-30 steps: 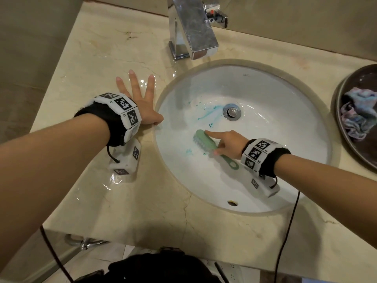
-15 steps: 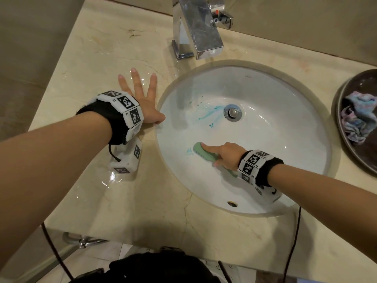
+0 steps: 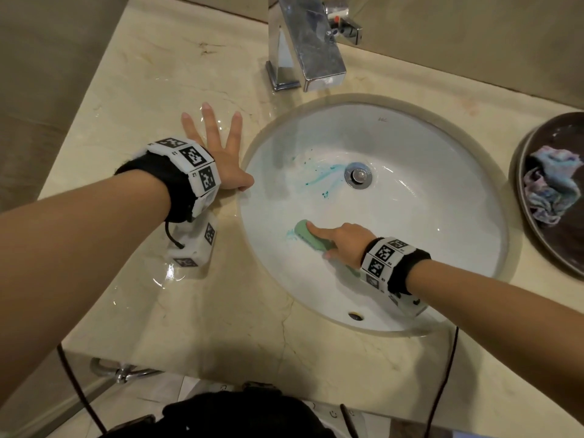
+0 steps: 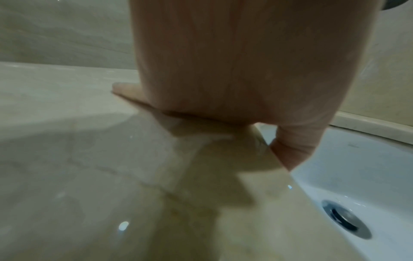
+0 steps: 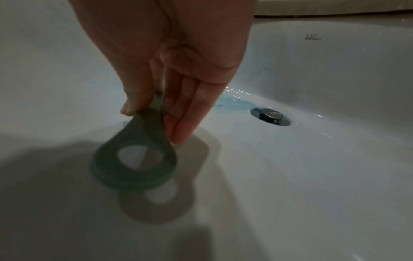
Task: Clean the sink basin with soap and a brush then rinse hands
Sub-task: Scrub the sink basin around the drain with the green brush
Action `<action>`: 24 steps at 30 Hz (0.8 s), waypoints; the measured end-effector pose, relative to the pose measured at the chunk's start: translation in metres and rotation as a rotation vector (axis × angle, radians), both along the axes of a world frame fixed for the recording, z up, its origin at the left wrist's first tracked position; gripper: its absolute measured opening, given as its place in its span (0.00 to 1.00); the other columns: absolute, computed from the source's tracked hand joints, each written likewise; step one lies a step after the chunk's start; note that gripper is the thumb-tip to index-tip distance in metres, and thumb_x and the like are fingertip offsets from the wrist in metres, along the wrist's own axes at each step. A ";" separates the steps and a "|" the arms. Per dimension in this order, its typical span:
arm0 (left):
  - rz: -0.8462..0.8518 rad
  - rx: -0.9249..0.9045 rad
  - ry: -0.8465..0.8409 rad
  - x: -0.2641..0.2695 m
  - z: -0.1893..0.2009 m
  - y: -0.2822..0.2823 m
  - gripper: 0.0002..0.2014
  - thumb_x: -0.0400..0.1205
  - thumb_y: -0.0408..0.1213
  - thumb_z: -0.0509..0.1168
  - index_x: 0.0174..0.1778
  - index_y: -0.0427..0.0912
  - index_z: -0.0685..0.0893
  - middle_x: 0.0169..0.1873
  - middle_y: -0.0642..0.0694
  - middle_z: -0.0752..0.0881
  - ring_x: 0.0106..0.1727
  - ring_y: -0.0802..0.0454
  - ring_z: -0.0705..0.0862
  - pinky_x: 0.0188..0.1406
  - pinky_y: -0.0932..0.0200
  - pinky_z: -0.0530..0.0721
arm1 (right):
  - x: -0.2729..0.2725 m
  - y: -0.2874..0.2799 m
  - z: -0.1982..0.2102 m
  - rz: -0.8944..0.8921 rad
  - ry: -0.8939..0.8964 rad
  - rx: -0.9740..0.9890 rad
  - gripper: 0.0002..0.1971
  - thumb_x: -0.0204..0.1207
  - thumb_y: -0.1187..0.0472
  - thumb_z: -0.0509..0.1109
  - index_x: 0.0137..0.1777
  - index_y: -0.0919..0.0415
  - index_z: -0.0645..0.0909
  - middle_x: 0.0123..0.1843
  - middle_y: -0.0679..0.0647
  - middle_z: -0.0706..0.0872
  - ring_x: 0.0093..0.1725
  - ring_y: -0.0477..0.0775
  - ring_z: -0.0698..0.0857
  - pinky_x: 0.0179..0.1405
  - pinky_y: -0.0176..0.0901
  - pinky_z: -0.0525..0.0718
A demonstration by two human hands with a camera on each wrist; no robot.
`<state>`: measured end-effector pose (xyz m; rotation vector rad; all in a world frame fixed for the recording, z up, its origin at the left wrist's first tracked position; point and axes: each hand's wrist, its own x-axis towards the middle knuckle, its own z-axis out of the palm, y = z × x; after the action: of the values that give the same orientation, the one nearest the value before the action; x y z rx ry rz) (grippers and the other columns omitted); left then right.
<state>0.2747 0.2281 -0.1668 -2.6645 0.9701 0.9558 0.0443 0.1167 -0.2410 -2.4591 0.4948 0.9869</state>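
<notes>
A white oval sink basin (image 3: pixel 442 235) is set into a beige marble counter, with blue-green soap streaks (image 3: pixel 325 175) left of the metal drain (image 3: pixel 358 175). My right hand (image 3: pixel 341 240) grips a green brush (image 3: pixel 305 233) and presses it on the basin's left slope, forefinger laid along its back. In the right wrist view the brush handle's ring end (image 5: pixel 136 159) shows below my fingers (image 5: pixel 190 113), with the drain (image 5: pixel 270 113) beyond. My left hand (image 3: pixel 218 153) lies flat on the wet counter, fingers spread, thumb at the basin's rim (image 4: pixel 297 146).
A chrome faucet (image 3: pixel 306 42) stands behind the basin. A dark plate (image 3: pixel 531 216) with a crumpled pastel cloth (image 3: pixel 550 188) sits at the counter's right. Water pools on the counter (image 3: pixel 177 276) near my left wrist. Walls close in the left and back.
My right hand has dragged the brush down and to the left across the basin. The left hand has stayed flat on the counter.
</notes>
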 end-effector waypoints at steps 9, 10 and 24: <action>-0.005 0.013 -0.003 0.001 0.002 0.000 0.53 0.76 0.51 0.65 0.77 0.55 0.24 0.75 0.37 0.21 0.74 0.24 0.25 0.74 0.25 0.40 | 0.014 -0.023 -0.001 -0.060 -0.018 -0.105 0.32 0.83 0.56 0.60 0.82 0.39 0.50 0.44 0.57 0.75 0.51 0.62 0.82 0.48 0.47 0.78; -0.005 0.013 -0.005 0.001 0.002 0.000 0.53 0.76 0.52 0.65 0.77 0.55 0.24 0.75 0.37 0.21 0.74 0.24 0.25 0.73 0.25 0.40 | 0.014 -0.025 0.000 -0.057 -0.010 -0.104 0.32 0.83 0.56 0.60 0.82 0.39 0.50 0.44 0.56 0.75 0.50 0.62 0.83 0.48 0.47 0.79; 0.011 0.006 0.020 -0.001 0.003 0.000 0.53 0.76 0.49 0.65 0.77 0.56 0.24 0.75 0.38 0.20 0.74 0.25 0.24 0.73 0.25 0.40 | 0.029 -0.014 0.003 0.015 -0.026 -0.079 0.29 0.85 0.55 0.55 0.82 0.41 0.48 0.44 0.56 0.77 0.46 0.59 0.82 0.45 0.45 0.79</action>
<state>0.2737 0.2277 -0.1639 -2.6628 0.9568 0.9883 0.0733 0.1032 -0.2378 -2.5459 0.5175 0.9572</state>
